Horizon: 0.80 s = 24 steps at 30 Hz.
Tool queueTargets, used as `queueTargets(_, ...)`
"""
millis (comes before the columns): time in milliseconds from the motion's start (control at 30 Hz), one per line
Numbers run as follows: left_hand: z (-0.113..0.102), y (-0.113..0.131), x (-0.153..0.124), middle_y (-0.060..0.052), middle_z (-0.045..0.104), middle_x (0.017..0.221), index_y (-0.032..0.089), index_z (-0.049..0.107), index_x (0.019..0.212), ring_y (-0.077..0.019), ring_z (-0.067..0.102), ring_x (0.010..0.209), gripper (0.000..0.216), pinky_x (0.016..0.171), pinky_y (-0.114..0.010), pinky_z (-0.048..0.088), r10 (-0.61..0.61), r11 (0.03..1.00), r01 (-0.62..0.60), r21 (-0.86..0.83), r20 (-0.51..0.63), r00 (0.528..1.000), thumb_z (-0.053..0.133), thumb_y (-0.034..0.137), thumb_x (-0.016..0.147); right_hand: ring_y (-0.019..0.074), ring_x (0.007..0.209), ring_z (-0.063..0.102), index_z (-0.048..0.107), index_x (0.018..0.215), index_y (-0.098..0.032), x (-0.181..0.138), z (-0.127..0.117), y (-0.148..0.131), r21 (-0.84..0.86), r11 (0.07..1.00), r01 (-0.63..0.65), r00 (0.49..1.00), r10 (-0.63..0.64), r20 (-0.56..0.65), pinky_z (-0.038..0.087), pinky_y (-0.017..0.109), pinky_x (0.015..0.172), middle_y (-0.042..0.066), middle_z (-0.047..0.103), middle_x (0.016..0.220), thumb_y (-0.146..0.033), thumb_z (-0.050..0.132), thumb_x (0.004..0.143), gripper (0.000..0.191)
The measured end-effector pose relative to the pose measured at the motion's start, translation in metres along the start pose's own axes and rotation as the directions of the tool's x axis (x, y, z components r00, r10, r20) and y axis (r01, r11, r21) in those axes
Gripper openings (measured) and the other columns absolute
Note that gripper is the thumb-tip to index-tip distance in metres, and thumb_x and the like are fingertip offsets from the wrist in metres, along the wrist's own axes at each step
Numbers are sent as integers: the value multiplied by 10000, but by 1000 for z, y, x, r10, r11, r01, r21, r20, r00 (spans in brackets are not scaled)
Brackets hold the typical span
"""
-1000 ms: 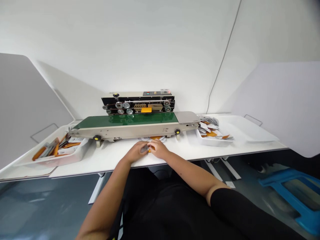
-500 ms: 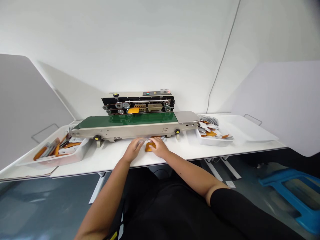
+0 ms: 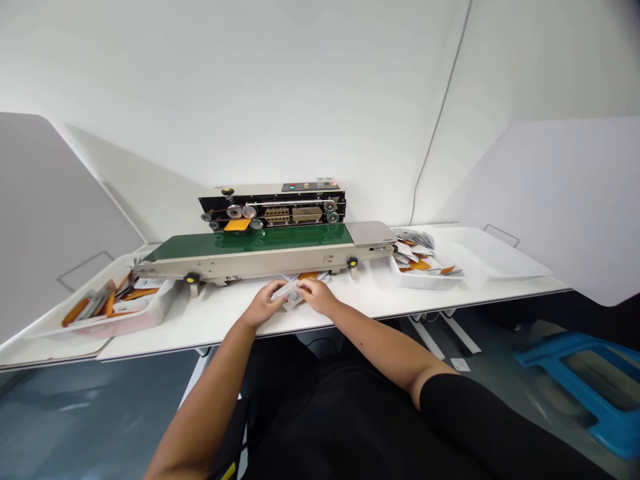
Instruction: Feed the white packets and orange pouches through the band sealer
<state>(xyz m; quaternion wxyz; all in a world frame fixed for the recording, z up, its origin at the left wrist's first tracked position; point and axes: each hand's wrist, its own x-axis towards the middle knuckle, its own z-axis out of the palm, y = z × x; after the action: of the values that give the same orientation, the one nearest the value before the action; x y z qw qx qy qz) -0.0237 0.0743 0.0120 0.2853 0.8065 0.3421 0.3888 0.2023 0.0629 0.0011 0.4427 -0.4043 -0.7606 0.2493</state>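
Between my two hands is a small silver-grey printed packet (image 3: pixel 291 296), tilted in front of the sealing machine. My left hand (image 3: pixel 262 305) is closed on its left side, thumb on top. The fingers of my right hand (image 3: pixel 318 296) pinch its upper right edge. More packets, one of them an orange packet (image 3: pixel 309 275), lie just beyond, partly hidden under the conveyor. Behind stands a band sealer (image 3: pixel 280 207) with a green conveyor belt (image 3: pixel 260 241). Another orange packet (image 3: pixel 237 225) is caught in its rollers at the left, hanging over the belt.
At left a white bin (image 3: pixel 145 319) holds orange and silver packets. A second white tray (image 3: pixel 427 283) with a packet pile stands to the right of the conveyor. White panels flank the table (image 3: pixel 380 300). A blue stool (image 3: pixel 590 387) is on the floor at right.
The packet in the sealer has travelled left along the rollers. Between my hands, an orange face showed before; now a silver-grey printed packet shows, and my hands have shifted slightly.
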Motion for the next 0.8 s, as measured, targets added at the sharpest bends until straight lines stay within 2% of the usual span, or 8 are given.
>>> queueTargets(67, -1, 1, 1, -83, 742, 1097, 196, 689, 1160, -247, 696, 987, 361, 855, -327, 559, -19, 1000, 19, 2, -9, 1000, 652, 467, 924, 179, 853, 612, 720, 958, -205, -1, 0, -1, 21, 1000, -1, 1000, 1, 3, 460, 280, 801, 27, 684, 906, -240, 624, 932, 105)
queueTargets(133, -2, 0, 2, -72, 748, 1028, 200, 716, 1097, -232, 690, 920, 329, 793, -307, 554, -23, 999, 26, 28, -102, 994, 652, 469, 918, 176, 835, 610, 722, 975, -201, -1, 1, -2, 38, 999, -11, 1000, 11, -8, 460, 275, 783, 32, 692, 911, -264, 636, 919, 121)
queueTargets(233, -3, -5, 4, -65, 730, 941, 198, 740, 972, -212, 665, 849, 291, 746, -294, 537, 5, 999, 8, 46, -271, 962, 687, 471, 886, 169, 805, 603, 729, 1033, -193, 0, 2, -2, 65, 998, -23, 1000, 24, -15, 460, 267, 756, 36, 697, 920, -282, 658, 894, 180)
queueTargets(300, -4, -8, 3, -62, 715, 917, 195, 741, 930, -193, 648, 787, 285, 699, -284, 529, -4, 1000, 5, 2, -315, 949, 705, 472, 871, 160, 747, 583, 744, 1022, -199, -1, 2, -2, 69, 997, -37, 999, 37, 8, 444, 256, 706, 19, 687, 842, -307, 635, 909, 191)
queueTargets(433, -4, -6, 3, -51, 698, 891, 192, 734, 901, -166, 619, 705, 270, 637, -268, 512, -36, 998, 17, -66, -296, 954, 720, 458, 860, 150, 641, 553, 763, 964, -201, -4, -1, -3, 131, 988, -77, 997, 77, 7, 423, 242, 621, -5, 634, 668, -400, 565, 957, 281)
queueTargets(600, -4, 3, 3, -33, 671, 781, 188, 710, 821, -170, 609, 704, 263, 658, -267, 498, -33, 998, 19, -56, -266, 963, 717, 448, 859, 142, 600, 576, 760, 933, -187, -5, -1, 3, 263, 963, -54, 998, 55, 3, 450, 241, 592, 1, 646, 661, -418, 576, 941, 296)
queueTargets(800, -2, 4, 1, 8, 643, 639, 178, 673, 911, -155, 588, 592, 311, 608, -261, 474, -173, 970, 127, -209, -219, 960, 717, 481, 857, 159, 641, 635, 759, 1083, -198, -5, 1, 4, 158, 987, 26, 987, -1, -160, 483, 254, 632, 27, 727, 743, -349, 615, 909, 272)
